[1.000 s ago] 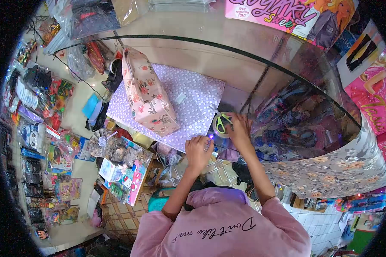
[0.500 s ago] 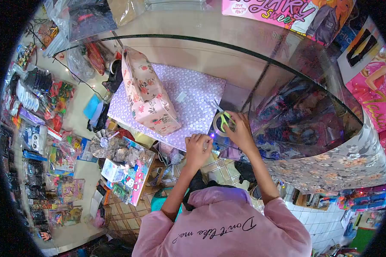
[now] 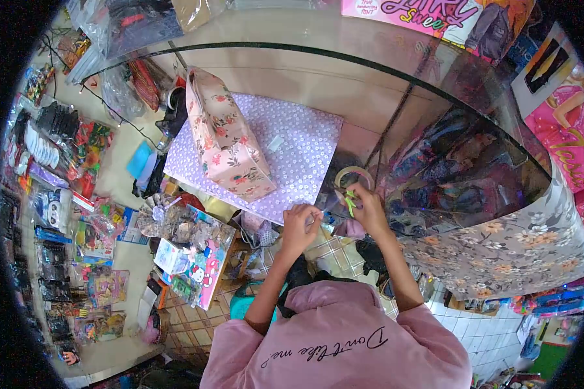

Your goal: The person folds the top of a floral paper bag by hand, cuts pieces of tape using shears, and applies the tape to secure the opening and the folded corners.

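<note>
My right hand [image 3: 368, 212] is closed around the yellow-green handles of a pair of scissors [image 3: 350, 203], the blades pointing left. Just beyond those fingers is a roll of tape [image 3: 355, 172]. My left hand [image 3: 300, 229] pinches what looks like the end of a faint clear strip of tape, by the near edge of a lavender flowered sheet of paper [image 3: 305, 136]. On that sheet rests a box wrapped in pink rose-patterned paper [image 3: 230, 146], tapering toward its far end. A small whitish piece [image 3: 276, 142] lies right of the box.
A dark-edged glass pane [image 3: 318, 53] curves across the far side, with packed goods behind it at right. Flowered grey covering [image 3: 499, 259] hangs at the right. Bagged goods [image 3: 52, 201] fill the left side. A Hello Kitty item [image 3: 204, 272] lies near ribbon bows [image 3: 162, 217].
My right hand has shifted slightly nearer, and the scissors have turned so the blades point left instead of away. The tape roll now shows farther beyond the fingers. My left hand stays nearly still.
</note>
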A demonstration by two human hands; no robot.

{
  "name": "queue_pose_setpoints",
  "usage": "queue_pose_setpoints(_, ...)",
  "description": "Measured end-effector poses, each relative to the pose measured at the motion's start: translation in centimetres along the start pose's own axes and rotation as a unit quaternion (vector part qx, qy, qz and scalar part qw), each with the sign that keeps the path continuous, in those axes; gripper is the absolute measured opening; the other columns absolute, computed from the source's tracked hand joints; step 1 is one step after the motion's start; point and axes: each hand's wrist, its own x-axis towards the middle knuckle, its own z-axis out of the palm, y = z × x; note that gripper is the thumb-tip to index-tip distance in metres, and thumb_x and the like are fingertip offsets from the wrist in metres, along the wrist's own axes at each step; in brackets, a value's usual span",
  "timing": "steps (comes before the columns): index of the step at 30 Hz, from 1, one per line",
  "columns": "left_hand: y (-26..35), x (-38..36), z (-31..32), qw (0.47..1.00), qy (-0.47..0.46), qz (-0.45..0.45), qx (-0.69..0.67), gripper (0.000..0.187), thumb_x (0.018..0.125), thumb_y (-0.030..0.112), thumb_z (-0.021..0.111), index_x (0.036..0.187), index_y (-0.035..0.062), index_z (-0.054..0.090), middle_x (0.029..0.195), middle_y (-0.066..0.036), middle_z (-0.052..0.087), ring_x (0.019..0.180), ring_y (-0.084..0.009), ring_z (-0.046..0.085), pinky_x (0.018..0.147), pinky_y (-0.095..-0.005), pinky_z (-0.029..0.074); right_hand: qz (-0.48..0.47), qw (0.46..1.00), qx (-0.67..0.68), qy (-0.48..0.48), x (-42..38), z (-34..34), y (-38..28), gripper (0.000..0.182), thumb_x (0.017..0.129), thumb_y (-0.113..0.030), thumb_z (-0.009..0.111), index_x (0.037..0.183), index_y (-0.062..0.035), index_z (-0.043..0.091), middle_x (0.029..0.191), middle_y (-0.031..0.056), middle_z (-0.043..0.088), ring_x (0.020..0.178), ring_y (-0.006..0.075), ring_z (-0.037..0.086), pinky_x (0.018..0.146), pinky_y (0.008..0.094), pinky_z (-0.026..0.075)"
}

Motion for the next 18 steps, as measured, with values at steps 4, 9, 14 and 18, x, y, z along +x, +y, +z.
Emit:
queue_pose_setpoints(4, 0.3, -1.6, -0.2, 1.0, -0.002, -0.016, -0.014, 0.008, 0.082, 0.015, 0.067, 0.086, 0.0096, 0.063, 0.083, -0.004, 0.064, 0.084, -0.0229, 0.058, 0.077, -0.0383, 0.034, 0.017, 1.0, -0.024, -0.01, 0.1, 0.4, -0.1, 0.035, 0.072, 0.005, 0.069, 0.103, -0.0025, 0.056, 0.088, 0.018, 0.067, 0.088, 0.0365, 0.065, 0.073, 0.0414, 0.047)
queue_pose_setpoints(9, -0.4, -2.5, 0.7, 0.998, 0.02, -0.026, -0.053, 0.009, 0.082, 0.015, 0.069, 0.086, 0.0093, 0.063, 0.082, -0.003, 0.064, 0.082, -0.0217, 0.058, 0.077, -0.0371, 0.035, 0.078, 0.996, -0.031, -0.01, 0.4, 0.0, -1.6, 0.035, 0.072, 0.0, 0.073, 0.103, -0.0024, 0.057, 0.09, 0.0178, 0.066, 0.088, 0.0349, 0.064, 0.075, 0.041, 0.047)
queue_pose_setpoints(14, 0.1, -3.0, 0.6, 0.995, 0.007, -0.046, -0.087, 0.01, 0.082, 0.015, 0.07, 0.085, 0.0081, 0.064, 0.083, -0.005, 0.065, 0.078, -0.0215, 0.058, 0.076, -0.0365, 0.037, 0.044, 0.998, -0.021, -0.03, -2.1, -1.3, -2.1, 0.052, 0.073, -0.01, 0.077, 0.118, -0.0033, 0.051, 0.108, 0.0185, 0.058, 0.101, 0.0319, 0.059, 0.083, 0.0381, 0.047)
queue_pose_setpoints(18, -0.2, -3.7, 1.0, 0.993, 0.016, -0.058, -0.106, 0.011, 0.082, 0.016, 0.07, 0.084, 0.0067, 0.064, 0.081, -0.006, 0.064, 0.076, -0.022, 0.057, 0.074, -0.0358, 0.039, 0.121, 0.973, 0.064, -0.183, -5.9, -3.4, -3.9, 0.065, 0.079, -0.03, 0.076, 0.129, -0.003, 0.044, 0.114, 0.015, 0.054, 0.105, 0.0255, 0.055, 0.087, 0.0358, 0.047)
